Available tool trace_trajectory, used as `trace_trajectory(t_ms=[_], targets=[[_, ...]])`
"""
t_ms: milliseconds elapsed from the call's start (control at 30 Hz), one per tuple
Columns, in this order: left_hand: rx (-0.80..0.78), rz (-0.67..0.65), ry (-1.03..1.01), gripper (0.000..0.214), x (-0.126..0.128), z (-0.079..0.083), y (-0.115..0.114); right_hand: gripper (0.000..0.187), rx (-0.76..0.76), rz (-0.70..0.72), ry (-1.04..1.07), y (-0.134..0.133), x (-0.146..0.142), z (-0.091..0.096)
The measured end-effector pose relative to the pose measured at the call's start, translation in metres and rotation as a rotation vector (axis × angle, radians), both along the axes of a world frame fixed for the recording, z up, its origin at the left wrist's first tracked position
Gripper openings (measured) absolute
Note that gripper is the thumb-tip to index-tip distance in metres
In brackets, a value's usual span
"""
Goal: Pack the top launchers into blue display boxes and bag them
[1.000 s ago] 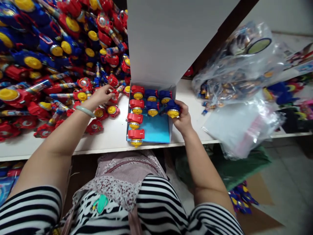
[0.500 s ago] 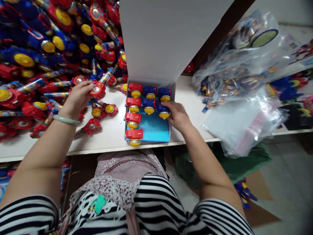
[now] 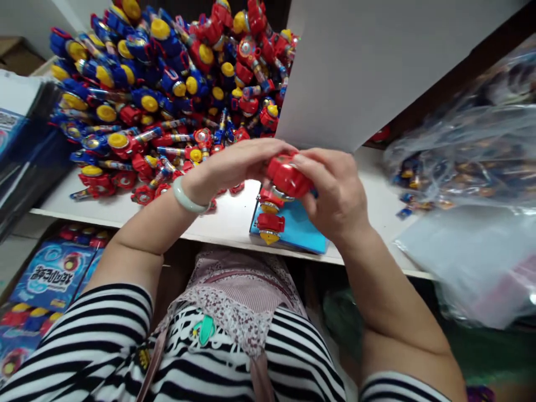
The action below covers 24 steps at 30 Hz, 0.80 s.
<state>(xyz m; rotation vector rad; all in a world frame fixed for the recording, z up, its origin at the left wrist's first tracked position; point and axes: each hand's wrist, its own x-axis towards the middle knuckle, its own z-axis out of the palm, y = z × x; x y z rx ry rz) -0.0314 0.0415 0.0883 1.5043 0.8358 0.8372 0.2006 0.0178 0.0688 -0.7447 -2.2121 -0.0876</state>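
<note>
Both my hands meet above an open display box (image 3: 301, 231) with a blue floor, on a white shelf. My left hand (image 3: 238, 164) and my right hand (image 3: 335, 192) are closed together around a red toy spinner launcher (image 3: 287, 176). My left wrist wears a pale green bangle (image 3: 186, 200). Below the hands, red launchers with yellow tips (image 3: 270, 226) stand in the box's left column; the rest of the box is hidden by my hands. The box's white lid (image 3: 368, 67) stands upright behind.
A big heap of red and blue toy launchers (image 3: 163, 95) covers the shelf's left and back. Clear plastic bags (image 3: 464, 162) with small toys lie at the right. Printed toy boxes (image 3: 46, 279) sit on a lower level at the left. A dark stack (image 3: 25, 151) stands at far left.
My left hand carried a red launcher from the heap over to the box. My right hand left the blue toy in the box and joined it on the red launcher. The view shifted left.
</note>
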Motion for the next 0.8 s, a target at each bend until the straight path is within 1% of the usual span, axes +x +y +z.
trace_trajectory(t_ms=[33, 67, 100, 133, 167, 200, 267, 300, 333, 400, 433, 500, 533, 600, 667, 733, 800], targets=[[0.042, 0.026, 0.046, 0.04, -0.011, -0.006, 0.006, 0.052, -0.032, -0.035, 0.078, -0.004, 0.004, -0.003], [0.091, 0.088, 0.131, 0.041, -0.025, -0.016, 0.014, 0.056, -0.071, -0.086, 0.163, -0.008, 0.013, -0.008], [0.151, 0.194, 0.262, 0.041, -0.042, -0.031, 0.024, 0.062, -0.104, -0.137, 0.24, -0.012, 0.025, -0.016], [0.221, 0.293, 0.435, 0.041, -0.058, -0.05, 0.036, 0.069, -0.122, -0.184, 0.296, -0.017, 0.037, -0.026], [0.251, 0.319, 0.655, 0.041, -0.073, -0.071, 0.048, 0.073, -0.134, -0.217, 0.323, -0.021, 0.049, -0.039], [0.258, 0.279, 0.86, 0.043, -0.086, -0.092, 0.059, 0.072, -0.148, -0.235, 0.327, -0.025, 0.059, -0.053], [0.272, 0.145, 1.142, 0.051, -0.1, -0.128, 0.078, 0.065, -0.189, -0.239, 0.322, -0.029, 0.067, -0.086], [0.278, 0.074, 1.236, 0.056, -0.103, -0.14, 0.085, 0.061, -0.216, -0.238, 0.327, -0.03, 0.067, -0.103], [0.285, 0.013, 1.306, 0.059, -0.103, -0.149, 0.089, 0.059, -0.24, -0.24, 0.341, -0.03, 0.063, -0.118], [0.295, -0.074, 1.408, 0.059, -0.099, -0.155, 0.095, 0.059, -0.272, -0.247, 0.384, -0.03, 0.055, -0.14], [0.306, -0.099, 1.442, 0.056, -0.097, -0.155, 0.096, 0.06, -0.274, -0.248, 0.403, -0.029, 0.052, -0.146], [0.342, -0.125, 1.471, 0.046, -0.094, -0.152, 0.096, 0.06, -0.254, -0.26, 0.423, -0.029, 0.053, -0.148], [0.353, -0.111, 1.466, 0.041, -0.095, -0.15, 0.096, 0.061, -0.237, -0.278, 0.42, -0.028, 0.058, -0.146], [0.313, -0.029, 1.416, 0.031, -0.099, -0.147, 0.094, 0.063, -0.192, -0.339, 0.408, -0.027, 0.074, -0.14], [0.217, 0.098, 1.283, 0.028, -0.106, -0.146, 0.091, 0.064, -0.148, -0.387, 0.401, -0.024, 0.092, -0.139], [0.155, 0.235, 1.072, 0.031, -0.113, -0.144, 0.086, 0.062, -0.116, -0.39, 0.412, -0.02, 0.106, -0.143], [0.132, 0.355, 0.799, 0.033, -0.117, -0.141, 0.077, 0.06, -0.104, -0.367, 0.418, -0.017, 0.113, -0.149]])
